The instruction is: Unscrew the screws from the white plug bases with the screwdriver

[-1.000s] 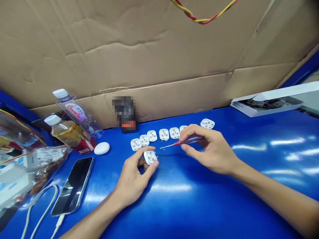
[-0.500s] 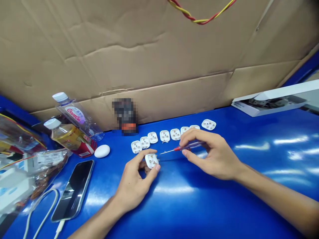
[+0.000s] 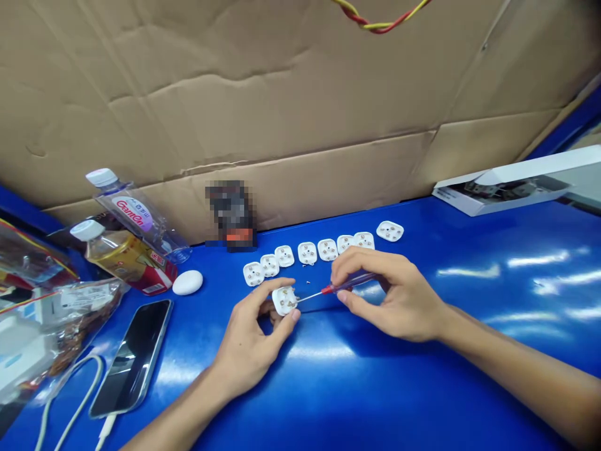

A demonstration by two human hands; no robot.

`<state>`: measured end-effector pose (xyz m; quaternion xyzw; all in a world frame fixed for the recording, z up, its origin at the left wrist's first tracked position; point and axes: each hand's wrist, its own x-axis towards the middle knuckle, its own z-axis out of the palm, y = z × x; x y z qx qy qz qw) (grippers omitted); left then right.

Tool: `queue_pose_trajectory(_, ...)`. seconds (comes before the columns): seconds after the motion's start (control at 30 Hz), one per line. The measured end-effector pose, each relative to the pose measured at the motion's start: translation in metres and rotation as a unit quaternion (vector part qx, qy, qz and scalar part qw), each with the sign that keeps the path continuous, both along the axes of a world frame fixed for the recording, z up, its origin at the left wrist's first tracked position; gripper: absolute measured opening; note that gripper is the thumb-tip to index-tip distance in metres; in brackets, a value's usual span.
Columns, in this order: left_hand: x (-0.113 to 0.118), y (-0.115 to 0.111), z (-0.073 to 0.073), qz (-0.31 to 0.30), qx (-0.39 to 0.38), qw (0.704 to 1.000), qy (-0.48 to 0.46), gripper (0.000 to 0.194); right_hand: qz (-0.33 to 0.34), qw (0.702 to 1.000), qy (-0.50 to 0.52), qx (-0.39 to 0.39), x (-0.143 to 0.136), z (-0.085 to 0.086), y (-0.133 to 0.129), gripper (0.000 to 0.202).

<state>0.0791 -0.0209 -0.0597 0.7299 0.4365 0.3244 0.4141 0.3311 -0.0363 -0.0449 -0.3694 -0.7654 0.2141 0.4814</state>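
Makeshift assembly bench: blue worktop [image 3: 469, 326]; cardboard backing [image 3: 282, 94]; row of white plug parts [image 3: 307, 252]; twisted wire [image 3: 375, 22] overhead

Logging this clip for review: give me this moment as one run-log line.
left hand: grips white plug part | right hand: holds screwdriver, tip at the part | behind: row of white plug parts on blue table

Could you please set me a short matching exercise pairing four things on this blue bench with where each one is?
Things:
1. white plug part
2. screwdriver
3. phone
4. open white box

Places:
A. flat on the bench, cable plugged in, to the left
B. pinched in the left hand
C. far right, by the cardboard
D. held in the right hand, tip at the plug part

Pairs: 1-B, 2-D, 3-A, 4-C
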Motion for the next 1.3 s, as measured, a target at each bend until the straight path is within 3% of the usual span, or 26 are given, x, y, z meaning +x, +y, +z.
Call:
queue_pose_trajectory(0.5,0.000,0.000,-0.001,0.003,-0.006,1.000,0.004,0.041,-0.011,1.000,-0.002,0.025,0.000,0.003,-0.001,0.021)
queue_pose_trajectory(0.73,0.000,-0.001,0.007,0.023,0.001,1.000,0.015,0.034,-0.123,0.991,-0.030,0.046,0.007,0.002,0.007,0.018)
queue_pose_trajectory(0.87,-0.002,-0.002,0.012,0.017,0.008,0.999,0.033,0.019,-0.104,0.991,-0.075,0.043,0.007,-0.003,0.012,0.018)
queue_pose_trajectory(1.03,-0.004,-0.003,0.012,-0.012,0.013,0.999,0.045,0.023,-0.089,0.990,-0.104,0.039,0.003,-0.009,0.011,0.018)
queue_pose_trajectory(1.3,-0.003,-0.002,0.008,0.007,-0.015,0.999,0.041,0.025,-0.096,0.985,-0.131,0.054,0.007,-0.011,0.013,0.016)
